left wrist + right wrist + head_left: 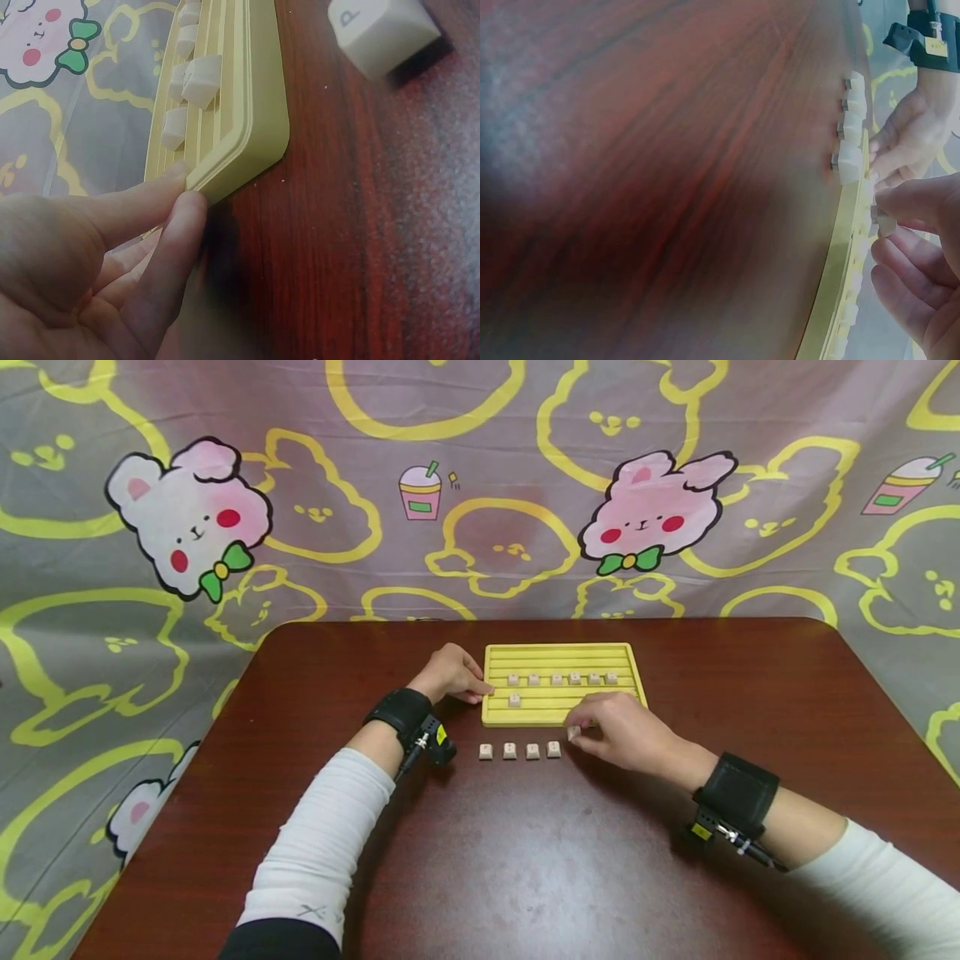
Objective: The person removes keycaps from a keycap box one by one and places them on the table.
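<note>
A yellow ridged tray (558, 721) lies on the table, with several white keycaps (556, 680) along a middle ridge and one keycap (514, 700) at the left of the ridge below. My left hand (456, 675) pinches the tray's left edge; thumb and finger meet at its rim in the left wrist view. Between the thumb and fingertips of my right hand (622, 727) is a keycap (886, 224), held by the tray's front edge near its right side. In front of the tray, several lettered keycaps (510, 751) stand in a row on the table.
The dark reddish-brown table (510, 860) reaches back to a patterned cloth (495, 460) hanging behind it. Both wrists carry black straps (738, 793) with small cameras and cables. The loose keycap row lies just left of my right hand.
</note>
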Demonstrator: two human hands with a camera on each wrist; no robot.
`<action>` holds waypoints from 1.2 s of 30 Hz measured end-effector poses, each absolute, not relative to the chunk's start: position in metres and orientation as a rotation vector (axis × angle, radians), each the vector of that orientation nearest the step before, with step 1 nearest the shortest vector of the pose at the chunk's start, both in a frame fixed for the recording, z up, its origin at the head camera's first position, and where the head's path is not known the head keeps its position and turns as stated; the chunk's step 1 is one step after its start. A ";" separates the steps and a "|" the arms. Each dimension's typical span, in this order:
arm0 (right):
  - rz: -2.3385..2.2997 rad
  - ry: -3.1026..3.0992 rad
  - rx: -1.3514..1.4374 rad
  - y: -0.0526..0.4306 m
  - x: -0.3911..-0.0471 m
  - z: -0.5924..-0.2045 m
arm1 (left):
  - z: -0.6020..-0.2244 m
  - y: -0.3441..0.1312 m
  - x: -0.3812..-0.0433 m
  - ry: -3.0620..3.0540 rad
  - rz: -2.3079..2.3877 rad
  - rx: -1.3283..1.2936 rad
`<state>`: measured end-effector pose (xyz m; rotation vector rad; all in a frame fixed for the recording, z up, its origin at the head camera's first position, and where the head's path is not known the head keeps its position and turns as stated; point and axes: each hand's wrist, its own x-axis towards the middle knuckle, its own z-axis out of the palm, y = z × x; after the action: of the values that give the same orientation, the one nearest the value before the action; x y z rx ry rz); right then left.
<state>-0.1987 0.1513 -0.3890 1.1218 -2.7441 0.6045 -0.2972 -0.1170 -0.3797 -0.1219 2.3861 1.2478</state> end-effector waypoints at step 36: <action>0.579 -2.791 1.154 0.155 -0.195 -0.404 | -0.380 -0.116 -0.296 2.387 1.256 -0.132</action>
<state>-0.1949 0.1551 -0.4038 1.1539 -2.7908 0.5786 -0.2962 -0.1156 -0.3804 -0.1321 2.3872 1.2556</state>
